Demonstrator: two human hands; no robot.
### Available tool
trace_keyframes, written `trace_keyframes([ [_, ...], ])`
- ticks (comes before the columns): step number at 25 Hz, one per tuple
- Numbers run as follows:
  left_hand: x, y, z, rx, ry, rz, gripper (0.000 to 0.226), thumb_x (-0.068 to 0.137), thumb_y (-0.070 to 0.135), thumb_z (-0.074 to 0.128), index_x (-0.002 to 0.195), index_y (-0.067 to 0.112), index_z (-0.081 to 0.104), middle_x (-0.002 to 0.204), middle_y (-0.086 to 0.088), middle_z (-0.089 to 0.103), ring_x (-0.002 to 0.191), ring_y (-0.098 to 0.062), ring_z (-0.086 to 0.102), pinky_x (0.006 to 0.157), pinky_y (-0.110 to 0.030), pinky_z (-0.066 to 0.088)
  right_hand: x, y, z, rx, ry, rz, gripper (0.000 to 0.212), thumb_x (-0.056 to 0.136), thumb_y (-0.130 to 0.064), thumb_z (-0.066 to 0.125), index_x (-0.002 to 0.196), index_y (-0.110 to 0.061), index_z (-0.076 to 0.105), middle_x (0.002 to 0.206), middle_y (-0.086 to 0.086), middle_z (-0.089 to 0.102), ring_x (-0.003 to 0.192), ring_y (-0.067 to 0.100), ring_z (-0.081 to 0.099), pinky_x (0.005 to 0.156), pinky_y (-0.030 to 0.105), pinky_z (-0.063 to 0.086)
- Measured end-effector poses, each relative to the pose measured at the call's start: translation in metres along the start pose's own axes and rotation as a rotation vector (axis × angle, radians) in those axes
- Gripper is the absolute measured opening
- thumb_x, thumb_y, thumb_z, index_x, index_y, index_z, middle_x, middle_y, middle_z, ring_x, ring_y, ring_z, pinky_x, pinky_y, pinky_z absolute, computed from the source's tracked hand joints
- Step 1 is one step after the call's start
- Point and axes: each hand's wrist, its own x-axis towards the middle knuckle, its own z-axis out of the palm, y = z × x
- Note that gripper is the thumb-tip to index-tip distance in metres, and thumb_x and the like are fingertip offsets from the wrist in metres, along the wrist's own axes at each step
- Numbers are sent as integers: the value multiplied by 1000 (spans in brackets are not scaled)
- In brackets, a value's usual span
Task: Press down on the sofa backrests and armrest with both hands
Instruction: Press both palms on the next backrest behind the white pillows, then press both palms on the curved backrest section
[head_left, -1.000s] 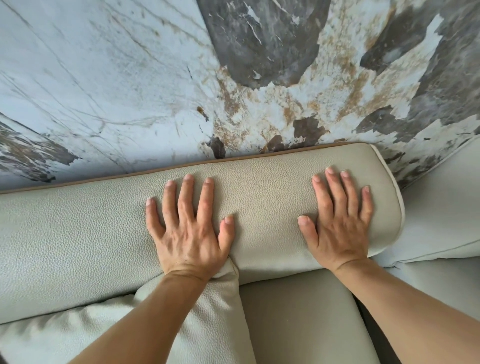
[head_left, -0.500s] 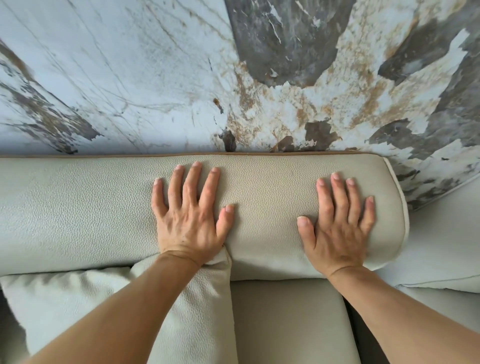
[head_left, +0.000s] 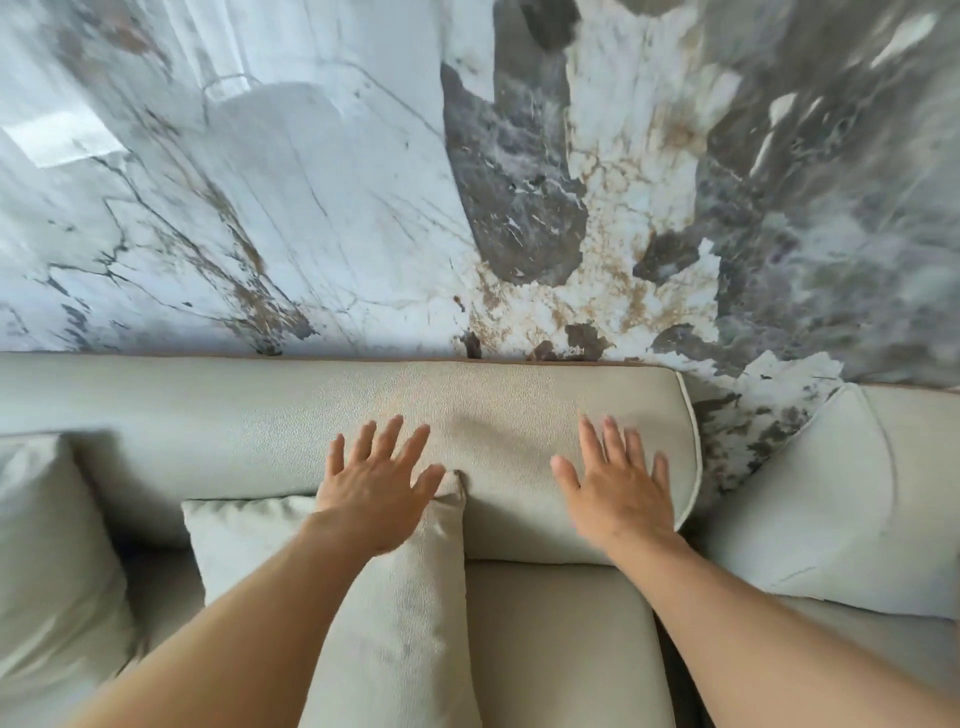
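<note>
A pale grey-green textured sofa backrest (head_left: 498, 410) runs across the middle of the head view against the wall, ending at a piped edge on the right. My left hand (head_left: 376, 480) is spread open over its front face, above the corner of a loose cushion. My right hand (head_left: 618, 480) is spread open near the backrest's right end. Both hands are blurred and seem slightly off the surface; contact is unclear. A second backrest section (head_left: 841, 499) stands to the right.
A loose square cushion (head_left: 374, 613) leans below my left hand, and another cushion (head_left: 47, 545) sits at the far left. The seat (head_left: 561, 644) lies between my forearms. A marble-patterned wall (head_left: 363, 208) rises right behind the sofa.
The view has pulled back and up, showing more wall and sofa. Both hands have slid down the backrest toward its front, with fingers spread wider.
</note>
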Motion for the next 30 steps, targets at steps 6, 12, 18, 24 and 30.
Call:
trace_keyframes([
  [6,-101,-44,-93,15,54,-47,64,93,63,10,151,39,-4,163,6,-8,149,-22,-11,118,-48,-10,-111,-26,-83,-83,-36,16,66,94,-59,6,152,-29,-4,161,-1,-14,147,21,-13,116,49,-6],
  [12,-197,-110,-183,-47,177,-52,65,94,62,14,152,37,2,164,4,-2,149,-22,-7,117,-49,-8,-206,-112,-172,-64,42,5,69,93,-62,7,153,-29,-3,161,-2,-13,147,20,-10,116,50,-5],
  [18,-321,-220,-210,-79,203,-108,64,93,62,17,151,38,4,163,5,0,149,-22,-6,117,-50,-7,-305,-247,-213,-40,132,-86,71,91,-66,7,152,-31,-3,161,-2,-13,147,20,-12,115,52,-5],
  [24,-404,-330,-240,-33,243,-179,67,91,64,9,152,38,-1,164,4,-2,149,-22,-8,117,-51,-9,-377,-356,-216,-23,137,-179,71,92,-65,8,152,-30,-1,162,-2,-11,147,20,-11,115,53,-6],
  [30,-435,-385,-254,-4,276,-273,68,91,66,9,151,37,1,164,2,1,149,-23,-6,117,-51,-9,-387,-411,-210,-34,118,-260,71,92,-66,8,152,-30,0,162,-2,-11,147,20,-10,115,53,-5],
])
